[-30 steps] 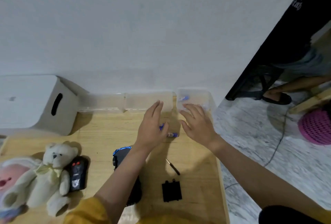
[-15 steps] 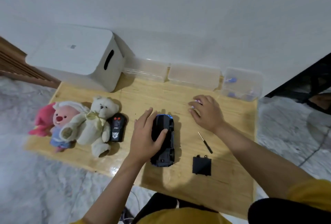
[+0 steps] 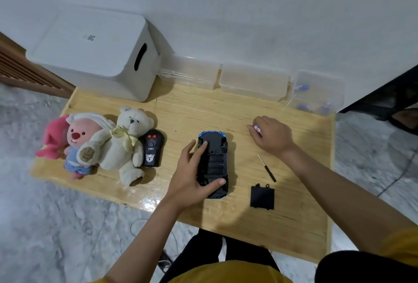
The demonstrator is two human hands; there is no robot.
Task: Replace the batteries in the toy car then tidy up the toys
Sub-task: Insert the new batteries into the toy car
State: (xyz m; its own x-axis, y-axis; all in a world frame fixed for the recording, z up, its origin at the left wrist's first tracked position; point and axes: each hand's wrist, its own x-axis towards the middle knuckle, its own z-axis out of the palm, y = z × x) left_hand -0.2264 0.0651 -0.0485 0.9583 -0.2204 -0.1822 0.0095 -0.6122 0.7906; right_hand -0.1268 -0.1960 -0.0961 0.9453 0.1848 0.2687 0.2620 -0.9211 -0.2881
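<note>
Right hand [image 3: 272, 135] curls over a small item [image 3: 257, 128]; only a red-and-white tip shows, kind not readable. Left hand [image 3: 192, 176] covers the left flank of the upturned toy car [image 3: 213, 160]. Open battery bay too dark to tell its contents. Clear box [image 3: 316, 92] at back right: blurred blue pieces inside, unidentifiable. Pink plush [image 3: 53, 137] mostly hidden behind the hooded doll [image 3: 81, 142]. Both forearms cut off by the bottom edge.

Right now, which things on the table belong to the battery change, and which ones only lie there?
For the job:
toy car, upside down, held by the left hand
battery in the right hand
screwdriver
battery cover
clear box with batteries

Only lying there:
white teddy bear
pink plush
remote control
white storage box
</note>
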